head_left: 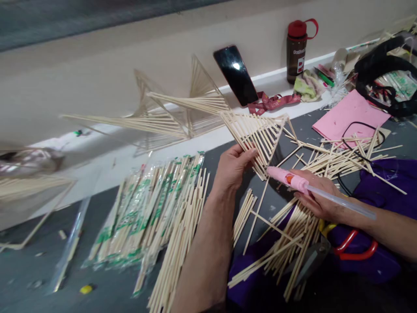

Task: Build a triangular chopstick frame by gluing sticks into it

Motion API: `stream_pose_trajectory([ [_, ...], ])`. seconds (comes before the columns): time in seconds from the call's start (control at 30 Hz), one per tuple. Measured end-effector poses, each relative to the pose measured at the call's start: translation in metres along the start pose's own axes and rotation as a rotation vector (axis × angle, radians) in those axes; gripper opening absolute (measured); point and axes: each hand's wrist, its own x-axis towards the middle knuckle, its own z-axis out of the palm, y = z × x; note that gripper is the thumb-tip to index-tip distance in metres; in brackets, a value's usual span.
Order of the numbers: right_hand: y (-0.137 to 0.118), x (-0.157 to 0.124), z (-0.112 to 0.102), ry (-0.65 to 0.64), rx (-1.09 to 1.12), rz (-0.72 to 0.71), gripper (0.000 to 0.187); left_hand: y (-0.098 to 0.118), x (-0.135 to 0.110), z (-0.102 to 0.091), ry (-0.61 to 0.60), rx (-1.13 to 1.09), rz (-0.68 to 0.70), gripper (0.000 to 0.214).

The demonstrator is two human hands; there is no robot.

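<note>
My left hand (235, 166) pinches the lower left edge of a fan-shaped lattice of wooden sticks (256, 134). In my right hand (321, 195) is a pink hot glue gun (288, 178), its clear glue stick (340, 201) jutting out of the back. The glue gun's nozzle is at the lattice's bottom corner; whether it touches cannot be made out. Under and beside my right hand lies a heap of loose sticks (293, 243). Scissors with red handles (356, 248) rest below my right wrist.
Wrapped chopsticks (143, 208) and bare sticks (182, 243) lie left of my left forearm. Finished-looking stick structures (163, 121) stand along the wall. A phone (236, 74), a bottle (296, 54), pink paper (350, 115) and a black cable (353, 150) are farther back. Purple cloth (391, 187) lies at right.
</note>
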Motion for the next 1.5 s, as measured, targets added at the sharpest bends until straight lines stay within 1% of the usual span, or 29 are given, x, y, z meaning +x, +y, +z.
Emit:
stream_pose_trajectory([
  [0.1,0.0004,0.0005,-0.0004,0.006,0.001,-0.011,0.053,-0.0014,0.0005,0.0002,0.002,-0.019,0.017,0.031],
  [0.27,0.0022,-0.0026,0.0001,0.005,0.016,0.018,0.052,-0.0014,0.0002,0.0012,-0.003,-0.042,0.009,0.032],
  [0.43,0.0037,-0.0041,0.0018,-0.023,0.022,0.041,0.049,0.0005,-0.0006,0.0028,-0.024,-0.058,0.019,0.03],
  [0.57,0.0034,-0.0034,0.0037,-0.022,0.007,0.076,0.048,0.0,-0.0001,0.0031,-0.039,-0.064,0.027,0.03],
  [0.73,-0.0007,0.0004,0.0,-0.053,0.004,0.101,0.045,-0.0024,0.0017,0.0025,-0.047,-0.074,0.039,0.029],
  [0.97,-0.0019,0.0012,0.0009,-0.009,-0.018,0.103,0.043,-0.0012,0.0011,0.004,-0.07,-0.108,0.032,0.029],
  [1.13,0.0,-0.0004,0.0032,-0.041,-0.056,0.156,0.041,0.0002,0.0006,0.0046,-0.068,-0.101,0.03,0.028],
  [1.4,-0.0006,0.0009,0.0017,-0.041,-0.03,0.141,0.039,-0.0009,0.0019,0.0011,-0.063,-0.045,0.049,0.028],
  [1.5,0.0004,-0.0002,0.0021,-0.037,-0.017,0.114,0.044,-0.0013,0.0025,-0.0001,-0.056,-0.016,0.054,0.029],
])
